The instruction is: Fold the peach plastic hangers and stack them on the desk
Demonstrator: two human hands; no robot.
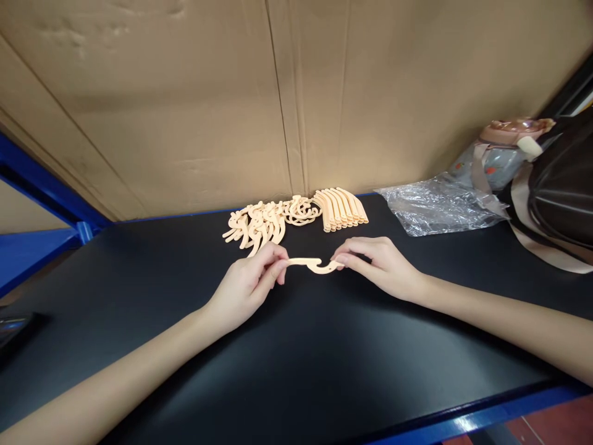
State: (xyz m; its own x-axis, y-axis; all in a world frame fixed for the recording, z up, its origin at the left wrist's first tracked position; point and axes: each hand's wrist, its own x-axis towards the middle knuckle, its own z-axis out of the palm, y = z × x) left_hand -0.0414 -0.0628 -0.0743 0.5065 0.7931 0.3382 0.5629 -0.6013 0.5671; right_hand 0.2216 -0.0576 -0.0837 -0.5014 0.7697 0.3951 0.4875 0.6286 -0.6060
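Observation:
Between my hands, above the black table, is a beige hanger part made up of a slim arm and a curved hook. They meet near the middle; I cannot tell whether they are one piece or two. My left hand pinches the arm's outer end, and its fingertips cover that end. With thumb and fingers closed, my right hand grips the hook's far end. Behind them lie a loose pile of beige curved pieces, a heap of beige hooks and a neat stack of beige curved arms.
The black table has a blue metal frame along its front edge. Cardboard stands behind it. To the right are a clear plastic bag, a strapped bottle and a dark bag. A dark object sits far left.

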